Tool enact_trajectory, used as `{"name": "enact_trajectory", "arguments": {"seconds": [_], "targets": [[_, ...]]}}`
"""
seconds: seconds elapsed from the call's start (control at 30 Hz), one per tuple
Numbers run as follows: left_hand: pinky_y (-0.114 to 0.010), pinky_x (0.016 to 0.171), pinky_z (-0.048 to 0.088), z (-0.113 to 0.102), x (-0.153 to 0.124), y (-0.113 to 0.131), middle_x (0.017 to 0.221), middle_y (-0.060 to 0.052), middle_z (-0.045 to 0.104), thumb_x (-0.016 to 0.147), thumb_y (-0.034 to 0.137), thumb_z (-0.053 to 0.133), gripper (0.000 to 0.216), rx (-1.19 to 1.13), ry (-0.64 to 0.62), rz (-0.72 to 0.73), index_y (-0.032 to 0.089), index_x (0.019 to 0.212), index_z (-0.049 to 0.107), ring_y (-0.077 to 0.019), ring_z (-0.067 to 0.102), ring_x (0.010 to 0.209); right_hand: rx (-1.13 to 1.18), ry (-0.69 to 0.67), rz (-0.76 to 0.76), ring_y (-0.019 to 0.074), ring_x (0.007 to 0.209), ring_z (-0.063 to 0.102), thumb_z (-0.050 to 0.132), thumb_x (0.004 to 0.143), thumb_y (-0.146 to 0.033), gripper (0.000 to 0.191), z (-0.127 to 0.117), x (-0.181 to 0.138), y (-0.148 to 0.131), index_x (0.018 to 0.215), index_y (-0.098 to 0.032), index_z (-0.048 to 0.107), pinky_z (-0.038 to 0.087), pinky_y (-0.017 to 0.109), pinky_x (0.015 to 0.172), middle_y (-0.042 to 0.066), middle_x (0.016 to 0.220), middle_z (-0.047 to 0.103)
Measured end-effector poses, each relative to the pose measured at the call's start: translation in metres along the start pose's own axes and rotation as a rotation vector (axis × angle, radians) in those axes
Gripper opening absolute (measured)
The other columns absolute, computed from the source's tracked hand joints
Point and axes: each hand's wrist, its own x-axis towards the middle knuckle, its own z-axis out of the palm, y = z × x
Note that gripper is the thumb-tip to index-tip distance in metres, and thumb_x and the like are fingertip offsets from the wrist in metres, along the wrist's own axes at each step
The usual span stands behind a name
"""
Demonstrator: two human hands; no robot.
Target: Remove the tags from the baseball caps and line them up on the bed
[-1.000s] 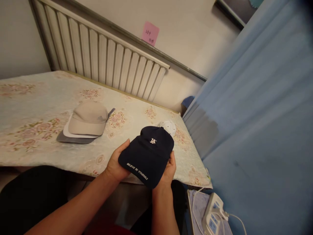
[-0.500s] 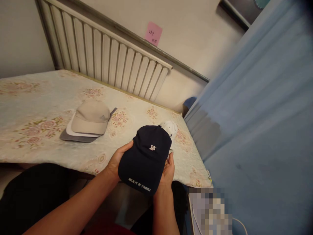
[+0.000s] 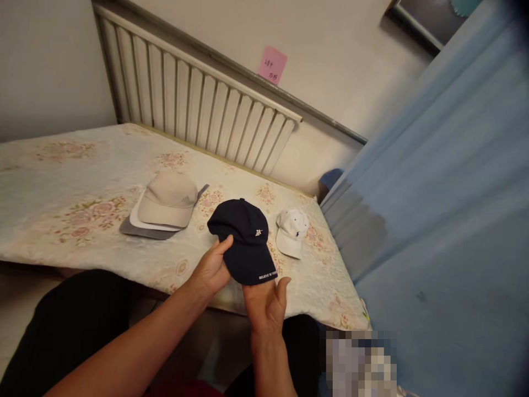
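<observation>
L hand point(image 3: 212, 269) is gripping the navy cap point(image 3: 242, 223) at the person's 12 o'clock; R hand point(image 3: 265, 309) is lying open, palm-up, under its brim. W/ only 1 side clamped, cap's maybe risking tipping twd white cap point(image 3: 292, 229), its 3 o'clock.

The single head-worn camera looks forward and down from above the person's knees point(image 3: 78, 320), facing the nearby navy cap point(image 3: 239, 220), rolled so that the radiator point(image 3: 198, 102) slopes toward four o'clock, with the wall point(image 3: 330, 60) at twelve and the curtain point(image 3: 438, 220) at three.
</observation>
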Motion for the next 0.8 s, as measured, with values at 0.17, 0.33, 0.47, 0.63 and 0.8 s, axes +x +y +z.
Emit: {"name": "enact_trajectory", "arguments": {"seconds": [0.17,0.33,0.47,0.63,0.8], "targets": [[-0.031,0.078,0.058,-0.005,0.001,-0.007,0.094,-0.007,0.074,0.082,0.008,0.063,0.037,0.050,0.026,0.011,0.017,0.117,0.057,-0.0173,0.071,0.078,-0.111,0.148,0.050,0.0238,0.114,0.061,0.068,0.080,-0.036,0.049,0.005,-0.003,0.013,0.126,-0.025,0.057,0.048,0.048,0.095,0.008,0.126,0.064],[-0.030,0.072,0.058,-0.012,0.004,-0.004,0.084,-0.008,0.075,0.079,0.009,0.066,0.028,0.059,0.030,0.002,0.012,0.106,0.063,-0.0191,0.071,0.073,-0.162,0.323,0.085,0.0198,0.091,0.068,0.067,0.079,-0.027,0.035,-0.001,-0.001,0.016,0.113,-0.020,0.063,0.056,0.035,0.071,0.007,0.109,0.072],[-0.037,0.080,0.057,-0.016,0.009,0.003,0.085,-0.013,0.076,0.084,0.018,0.063,0.025,0.070,-0.029,-0.041,0.006,0.105,0.067,-0.0260,0.072,0.080,-0.158,0.370,0.091,0.0185,0.080,0.069,0.067,0.077,-0.025,0.030,-0.003,0.000,0.013,0.106,-0.018,0.065,0.055,0.030,0.060,0.005,0.098,0.074],[-0.034,0.088,0.055,-0.012,0.013,0.015,0.101,-0.014,0.074,0.094,0.017,0.047,0.033,0.008,0.019,0.016,0.007,0.123,0.058,-0.0223,0.070,0.095,-0.179,0.411,0.075,0.0189,0.077,0.070,0.067,0.075,-0.023,0.033,-0.005,0.001,0.006,0.108,-0.019,0.064,0.054,0.030,0.056,0.005,0.099,0.075],[-0.033,0.085,0.056,-0.014,0.015,0.020,0.104,-0.016,0.073,0.096,0.021,0.044,0.035,-0.011,0.011,-0.010,0.007,0.126,0.056,-0.0213,0.071,0.091,-0.166,0.454,0.063,0.0195,0.079,0.070,0.068,0.073,-0.022,0.031,-0.014,0.004,-0.001,0.103,-0.020,0.066,0.054,0.032,0.060,0.004,0.099,0.075]]}}
